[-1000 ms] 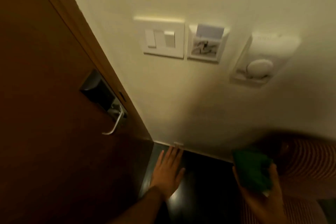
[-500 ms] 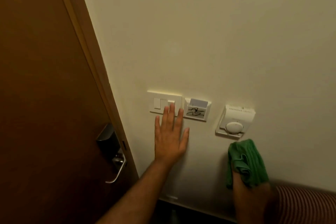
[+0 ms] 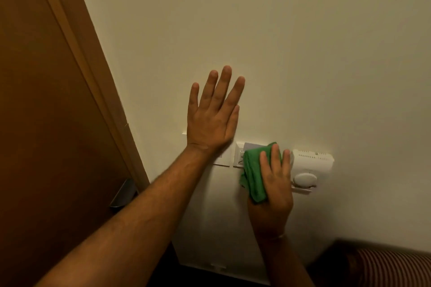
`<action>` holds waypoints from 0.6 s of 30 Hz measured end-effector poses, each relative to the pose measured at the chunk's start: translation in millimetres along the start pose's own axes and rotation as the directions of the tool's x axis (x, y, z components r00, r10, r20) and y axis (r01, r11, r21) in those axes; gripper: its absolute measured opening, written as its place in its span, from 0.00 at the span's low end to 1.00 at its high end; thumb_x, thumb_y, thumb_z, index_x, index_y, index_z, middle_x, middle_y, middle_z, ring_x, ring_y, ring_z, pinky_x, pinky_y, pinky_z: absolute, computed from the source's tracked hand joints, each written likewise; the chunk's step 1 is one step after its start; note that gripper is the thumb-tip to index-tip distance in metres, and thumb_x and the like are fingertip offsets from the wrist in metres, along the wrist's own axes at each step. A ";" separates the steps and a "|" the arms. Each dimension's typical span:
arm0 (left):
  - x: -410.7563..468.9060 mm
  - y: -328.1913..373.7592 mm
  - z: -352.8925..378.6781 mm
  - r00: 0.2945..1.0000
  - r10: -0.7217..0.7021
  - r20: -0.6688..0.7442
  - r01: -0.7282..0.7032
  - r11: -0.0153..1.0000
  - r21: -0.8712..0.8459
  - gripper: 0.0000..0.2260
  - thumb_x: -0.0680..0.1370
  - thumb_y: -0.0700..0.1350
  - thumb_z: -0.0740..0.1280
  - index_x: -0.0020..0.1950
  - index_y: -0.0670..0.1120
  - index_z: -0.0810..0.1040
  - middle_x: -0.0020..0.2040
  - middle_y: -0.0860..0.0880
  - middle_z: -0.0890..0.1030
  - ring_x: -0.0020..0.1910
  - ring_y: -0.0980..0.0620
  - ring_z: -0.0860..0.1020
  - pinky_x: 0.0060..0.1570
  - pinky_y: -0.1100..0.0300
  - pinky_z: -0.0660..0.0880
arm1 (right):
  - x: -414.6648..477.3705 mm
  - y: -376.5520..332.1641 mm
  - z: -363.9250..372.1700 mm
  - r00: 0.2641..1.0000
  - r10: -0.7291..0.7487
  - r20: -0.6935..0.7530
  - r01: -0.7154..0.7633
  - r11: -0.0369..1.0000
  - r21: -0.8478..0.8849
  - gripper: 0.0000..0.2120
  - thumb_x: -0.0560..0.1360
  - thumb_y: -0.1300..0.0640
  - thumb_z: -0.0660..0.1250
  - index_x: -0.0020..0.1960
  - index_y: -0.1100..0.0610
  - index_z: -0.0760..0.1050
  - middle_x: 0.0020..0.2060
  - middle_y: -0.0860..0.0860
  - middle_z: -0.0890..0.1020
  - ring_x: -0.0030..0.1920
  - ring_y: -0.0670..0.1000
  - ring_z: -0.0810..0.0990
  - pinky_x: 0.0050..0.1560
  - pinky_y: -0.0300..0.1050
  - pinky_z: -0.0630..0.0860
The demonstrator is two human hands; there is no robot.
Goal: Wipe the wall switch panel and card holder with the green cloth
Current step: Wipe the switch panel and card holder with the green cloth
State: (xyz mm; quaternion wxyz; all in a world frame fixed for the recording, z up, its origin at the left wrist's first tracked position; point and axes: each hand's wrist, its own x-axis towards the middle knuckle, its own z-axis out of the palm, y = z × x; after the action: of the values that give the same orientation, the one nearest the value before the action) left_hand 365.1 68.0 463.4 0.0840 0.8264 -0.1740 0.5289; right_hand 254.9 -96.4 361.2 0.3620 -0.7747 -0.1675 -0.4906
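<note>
Wiping looks just begun: right hand point(image 3: 272, 184) clutches the bunched green cloth point(image 3: 253, 173) pressed over the card holder point(image 3: 239, 155), while left hand point(image 3: 213, 109) lies flat and empty-palmed on the wall, its wrist hiding most of the switch panel point(image 3: 221, 161), likely yet unwiped.

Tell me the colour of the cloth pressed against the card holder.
Green cloth, clearest in the head view, under the right hand.

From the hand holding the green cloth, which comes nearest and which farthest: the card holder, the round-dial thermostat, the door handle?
1. Card holder: under the cloth held by the right hand.
2. Thermostat: just to its right, beside the fingers.
3. Door handle: far left, on the door.
</note>
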 end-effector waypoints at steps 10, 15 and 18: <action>-0.9 -2.9 9.2 0.995 0.011 -0.096 -0.014 0.999 -0.029 0.29 0.92 0.51 0.54 0.92 0.55 0.47 0.91 0.52 0.41 0.91 0.48 0.44 0.88 0.40 0.44 | -47.5 37.2 33.9 1.000 0.022 0.014 -0.019 0.980 -0.200 0.23 0.87 0.50 0.66 0.77 0.61 0.71 0.80 0.58 0.69 0.82 0.69 0.64 0.85 0.62 0.59; -0.9 -3.5 10.9 0.991 0.013 -0.130 -0.015 1.000 -0.017 0.31 0.91 0.49 0.57 0.92 0.56 0.46 0.91 0.52 0.42 0.91 0.49 0.45 0.88 0.40 0.45 | -53.7 37.8 28.6 0.997 0.073 0.029 -0.068 0.987 -0.145 0.22 0.88 0.50 0.64 0.72 0.67 0.75 0.75 0.65 0.73 0.77 0.74 0.68 0.86 0.56 0.58; -0.1 -3.7 12.0 0.992 0.007 -0.125 -0.011 0.999 -0.034 0.30 0.91 0.50 0.56 0.92 0.56 0.46 0.91 0.52 0.42 0.91 0.49 0.45 0.88 0.39 0.45 | -34.9 33.8 27.2 0.996 0.080 -0.032 -0.082 0.993 -0.081 0.22 0.88 0.52 0.65 0.75 0.65 0.73 0.81 0.62 0.66 0.81 0.69 0.67 0.85 0.55 0.61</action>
State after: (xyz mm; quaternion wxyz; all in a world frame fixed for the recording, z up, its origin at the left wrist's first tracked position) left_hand 376.6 67.6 458.3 0.1064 0.7894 -0.1811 0.5768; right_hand 277.0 -96.4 310.1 0.3517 -0.7880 -0.1105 -0.4931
